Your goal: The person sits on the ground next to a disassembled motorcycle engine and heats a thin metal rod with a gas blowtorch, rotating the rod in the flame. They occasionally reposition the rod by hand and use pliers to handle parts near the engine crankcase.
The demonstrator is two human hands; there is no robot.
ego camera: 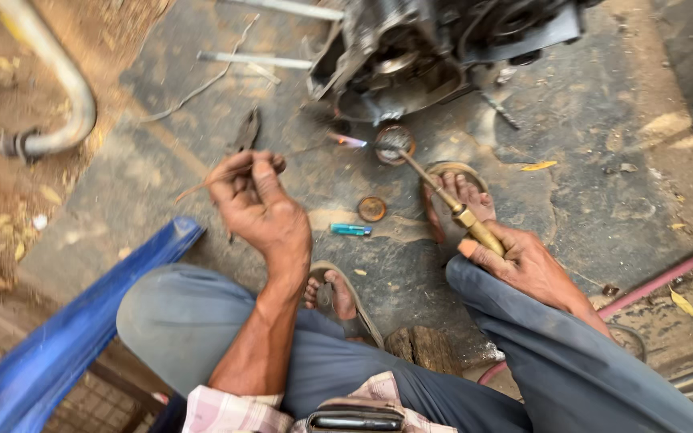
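My left hand (258,204) pinches a thin brown rod (202,184) that points left and slightly down, just above the ground. My right hand (523,261) grips the brass handle of a gas torch (463,215). Its slim tube runs up-left to a small flame (348,140) beside a round metal part (395,143). That part lies on the ground in front of a dark engine block (411,48). Both knees in grey trousers frame the view, and my sandalled feet rest between them.
Pliers (246,128) lie on the ground above my left hand. A small round cap (371,209) and a blue lighter (350,230) sit near my feet. A blue beam (66,337) slants at lower left, a grey pipe (66,88) curves at upper left, and a pink hose (667,277) runs at right.
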